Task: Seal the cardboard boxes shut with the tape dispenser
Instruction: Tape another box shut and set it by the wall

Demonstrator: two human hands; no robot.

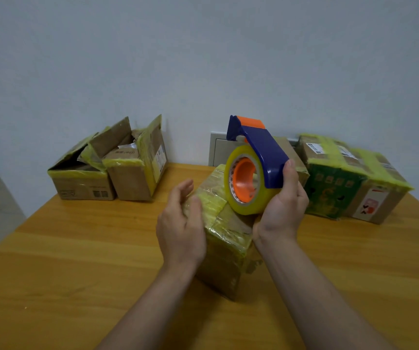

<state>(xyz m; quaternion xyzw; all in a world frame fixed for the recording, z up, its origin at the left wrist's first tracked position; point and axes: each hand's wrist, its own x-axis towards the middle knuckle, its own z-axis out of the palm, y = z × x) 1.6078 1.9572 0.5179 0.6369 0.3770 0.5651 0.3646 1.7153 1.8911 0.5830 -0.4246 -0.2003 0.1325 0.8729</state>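
Head view: a wooden worktop (pixel 77 261) stands against a pale wall (pixel 203 59), and both bare forearms reach in from its near edge.
Tape dispenser (pixel 266 152): it has a blue frame with an orange cap and an orange hub. It is held up in the air just above the middle box, with the capped nose pointing up and away.
Tape roll (pixel 243 208): yellowish and clear, it sits in the dispenser's lower end.
Right hand (pixel 283 208): it grips the tape dispenser, with the thumb laid on the end of the blue handle and the fingers wrapped under the roll.
Left hand (pixel 180 223): it is relaxed and holds nothing, its fingers lightly curved. The palm is turned to the middle box's left side and the thumb touches its top edge.
Middle box (pixel 226 238): brown cardboard with the flaps closed and yellowish tape banded over the top and down the front. It stands near the worktop's centre, between the two hands.
Open boxes (pixel 127 178): two sit side by side and touching at the far left corner, flaps standing up.
Taped boxes (pixel 334 190): a closed cluster at the far right corner, one printed green, crossed with yellowish tape.
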